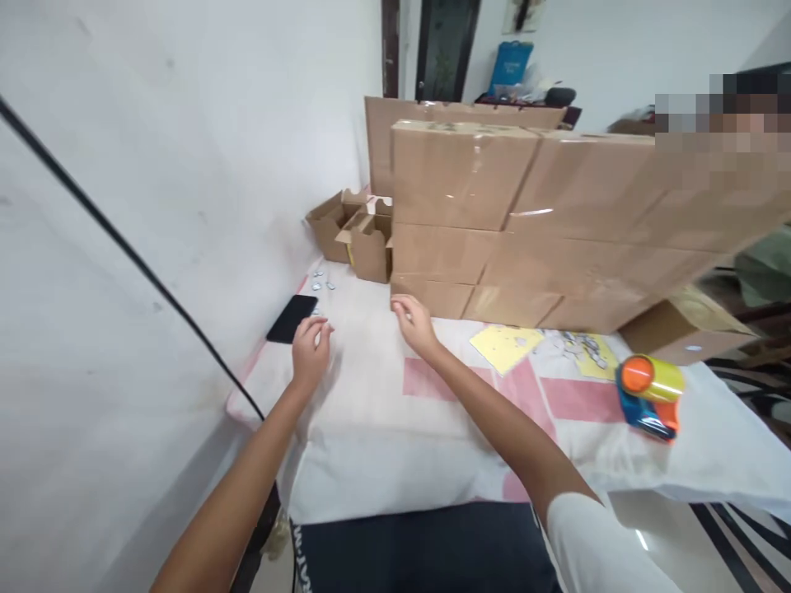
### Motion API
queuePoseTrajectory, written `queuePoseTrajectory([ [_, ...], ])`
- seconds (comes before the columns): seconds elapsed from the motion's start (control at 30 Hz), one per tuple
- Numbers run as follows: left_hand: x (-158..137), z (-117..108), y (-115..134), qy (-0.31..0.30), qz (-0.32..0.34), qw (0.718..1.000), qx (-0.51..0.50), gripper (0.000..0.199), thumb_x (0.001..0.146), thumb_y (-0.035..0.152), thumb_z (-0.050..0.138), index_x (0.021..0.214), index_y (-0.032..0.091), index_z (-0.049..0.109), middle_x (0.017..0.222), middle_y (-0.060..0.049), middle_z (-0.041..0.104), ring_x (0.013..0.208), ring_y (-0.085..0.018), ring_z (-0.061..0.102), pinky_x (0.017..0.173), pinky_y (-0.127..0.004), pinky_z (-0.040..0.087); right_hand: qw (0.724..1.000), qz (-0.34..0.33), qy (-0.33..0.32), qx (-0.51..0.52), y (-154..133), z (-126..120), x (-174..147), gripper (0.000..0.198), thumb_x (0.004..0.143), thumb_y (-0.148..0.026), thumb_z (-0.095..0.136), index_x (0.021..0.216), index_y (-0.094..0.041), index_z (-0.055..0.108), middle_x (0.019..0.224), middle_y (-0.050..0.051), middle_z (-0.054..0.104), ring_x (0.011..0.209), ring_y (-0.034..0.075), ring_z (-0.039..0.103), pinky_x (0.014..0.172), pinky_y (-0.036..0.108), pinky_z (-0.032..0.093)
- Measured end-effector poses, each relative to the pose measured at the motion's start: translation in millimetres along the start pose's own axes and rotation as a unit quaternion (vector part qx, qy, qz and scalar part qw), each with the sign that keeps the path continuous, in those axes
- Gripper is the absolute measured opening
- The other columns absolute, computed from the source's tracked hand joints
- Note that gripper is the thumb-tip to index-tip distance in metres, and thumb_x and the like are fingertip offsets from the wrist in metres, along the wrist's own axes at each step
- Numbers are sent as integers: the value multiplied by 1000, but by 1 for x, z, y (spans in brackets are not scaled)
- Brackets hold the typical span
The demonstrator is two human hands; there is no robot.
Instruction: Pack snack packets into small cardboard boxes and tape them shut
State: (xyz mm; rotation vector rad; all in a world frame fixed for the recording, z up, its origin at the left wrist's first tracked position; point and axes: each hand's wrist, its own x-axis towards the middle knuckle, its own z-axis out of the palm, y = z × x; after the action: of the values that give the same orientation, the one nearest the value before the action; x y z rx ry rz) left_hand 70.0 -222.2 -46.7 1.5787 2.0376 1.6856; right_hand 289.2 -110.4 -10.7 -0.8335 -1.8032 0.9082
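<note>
My left hand [311, 352] is over the left part of the bed-like covered table, just beside a black phone-like slab [292, 318]. Its fingers are curled in toward the thumb; whatever they may hold is too small to make out. Beyond it lie several small pale pieces [317, 285]. My right hand [416, 324] is at the lower left corner of a big stack of taped cardboard boxes [451, 185]. Thumb and fingers there are bent together in a pinch, and I cannot see anything between them. Whether the fingertips touch the cardboard I cannot tell.
Two small open cartons [372, 251] stand by the wall. Yellow sheets [503, 346] and printed pieces [578, 347] lie before the stack. At right are a tape dispenser [652, 395] and another carton [685, 325]. A black cable [129, 255] crosses the left side. A person is behind the boxes.
</note>
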Motion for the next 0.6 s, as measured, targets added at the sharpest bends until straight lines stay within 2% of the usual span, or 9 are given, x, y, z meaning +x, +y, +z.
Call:
queuePoseTrajectory([
  [0.1,61,28,-33,28,-58,997,-42,33,100,36,40,96,19,68,112,-13,71,115,-25,64,110,-41,46,997,42,-60,23,16,100,56,33,94,-35,59,120,-18,70,138,14,66,137,25,57,117,43,44],
  [0.17,108,52,-54,49,-99,992,-67,30,101,30,41,115,17,64,125,-16,69,124,-25,62,113,-41,44,994,74,-72,31,27,146,97,43,89,-33,66,128,-15,67,145,16,61,147,26,49,123,42,38],
  [0.23,155,75,-71,74,-135,984,-87,38,100,26,44,134,12,54,142,-22,59,134,-27,56,116,-43,41,992,112,-56,32,38,176,138,61,84,-33,72,138,-8,59,152,20,54,153,28,40,128,44,31],
  [0.33,220,101,-90,99,-150,978,-110,65,94,21,58,152,5,33,162,-29,37,153,-30,37,126,-46,27,987,158,6,30,56,199,190,86,83,-35,72,152,-2,35,156,23,45,156,27,31,129,45,25],
  [0.4,258,114,-99,90,-130,979,-127,85,86,15,70,158,7,26,168,-26,28,158,-29,27,130,-43,21,981,182,53,28,67,206,215,88,85,-31,66,155,-1,23,157,23,44,154,26,33,128,45,25],
  [0.43,275,119,-104,80,-120,980,-136,92,83,13,74,160,9,23,169,-24,28,159,-27,27,130,-40,21,978,194,75,28,72,209,226,86,85,-27,62,155,-1,21,157,24,43,152,27,35,128,45,26],
  [0.47,290,125,-109,69,-115,980,-146,95,83,14,75,161,11,20,168,-23,30,157,-26,30,129,-39,24,973,207,95,27,77,211,236,84,84,-23,59,155,-2,21,157,25,42,151,29,37,127,46,27],
  [0.53,314,136,-120,57,-122,977,-163,87,92,25,70,161,10,18,164,-24,38,150,-26,42,124,-40,32,965,230,126,25,86,214,253,84,80,-19,57,155,-3,22,158,26,41,150,34,37,127,51,27],
  [0.6,329,146,-133,55,-138,973,-177,71,100,40,59,155,7,29,155,-26,48,143,-28,50,119,-43,38,959,244,141,23,96,212,268,87,76,-17,60,155,-4,24,157,26,41,149,37,38,126,53,28],
])
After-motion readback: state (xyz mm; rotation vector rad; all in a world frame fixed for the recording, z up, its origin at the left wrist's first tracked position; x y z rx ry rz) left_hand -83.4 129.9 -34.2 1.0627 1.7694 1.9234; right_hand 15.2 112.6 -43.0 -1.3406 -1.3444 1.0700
